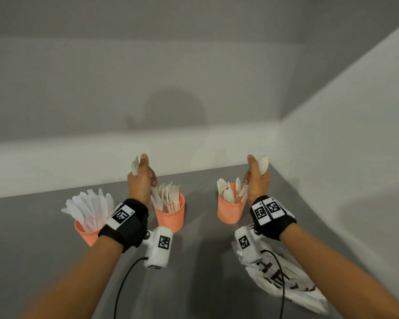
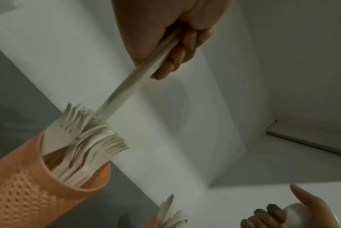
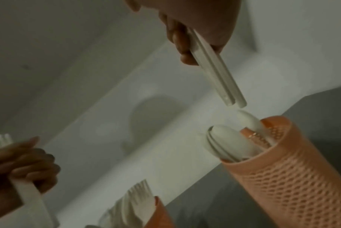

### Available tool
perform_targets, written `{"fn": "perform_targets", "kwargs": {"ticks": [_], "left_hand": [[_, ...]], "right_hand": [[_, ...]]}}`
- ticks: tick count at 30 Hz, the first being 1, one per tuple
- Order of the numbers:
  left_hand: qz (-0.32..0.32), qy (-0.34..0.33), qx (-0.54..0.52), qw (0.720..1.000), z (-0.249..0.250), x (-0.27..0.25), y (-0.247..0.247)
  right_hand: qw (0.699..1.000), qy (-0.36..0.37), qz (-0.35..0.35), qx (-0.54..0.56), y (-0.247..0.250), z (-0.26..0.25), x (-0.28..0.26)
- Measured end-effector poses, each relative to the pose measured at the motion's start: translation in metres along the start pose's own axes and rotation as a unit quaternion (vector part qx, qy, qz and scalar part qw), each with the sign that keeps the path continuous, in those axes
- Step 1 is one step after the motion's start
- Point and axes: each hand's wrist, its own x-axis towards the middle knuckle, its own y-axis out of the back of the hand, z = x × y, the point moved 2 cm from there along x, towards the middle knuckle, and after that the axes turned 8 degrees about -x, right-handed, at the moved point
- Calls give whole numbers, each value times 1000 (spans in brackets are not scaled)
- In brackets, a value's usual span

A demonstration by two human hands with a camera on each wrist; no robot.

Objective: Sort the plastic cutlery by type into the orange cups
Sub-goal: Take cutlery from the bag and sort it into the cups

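cups (image 1: 230,212): orange, dotted mesh texture;
cutlery (image 1: 168,195): white;
table (image 1: 32,238): grey;
wristbands (image 1: 124,223): black, black-and-white square tags

Three cups in a row on the tabletop (image 1: 194,261): knives cup (image 1: 88,233) left, forks cup (image 1: 171,215) middle, spoons cup (image 1: 230,210) right. Bag (image 1: 286,282) nearer, before the spoons cup.

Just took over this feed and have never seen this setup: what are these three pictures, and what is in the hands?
No machine here: a person works bare-handed, with a camera on the head and one strapped to each wrist. The head view looks down at a grey table with three orange cups: knives, forks and spoons. A white bag lies near the right arm. The left hand grips forks above the fork cup. The right hand grips spoons above the spoon cup.
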Motion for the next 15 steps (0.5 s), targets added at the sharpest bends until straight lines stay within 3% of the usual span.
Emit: {"fn": "perform_targets", "kwargs": {"ticks": [6,9,13,15], "left_hand": [[-85,-70,122,986,-20,12,-18],[-134,-97,240,957,-39,14,-19],[-152,-129,334,921,-64,22,-12],[-166,-156,409,884,-74,25,-7]], "right_hand": [[1000,-18,21,-11,-3,20,27],[998,-59,25,-18,-6,34,35],[995,-93,31,-34,-8,51,42],[994,-92,35,-41,-9,60,43]]}}
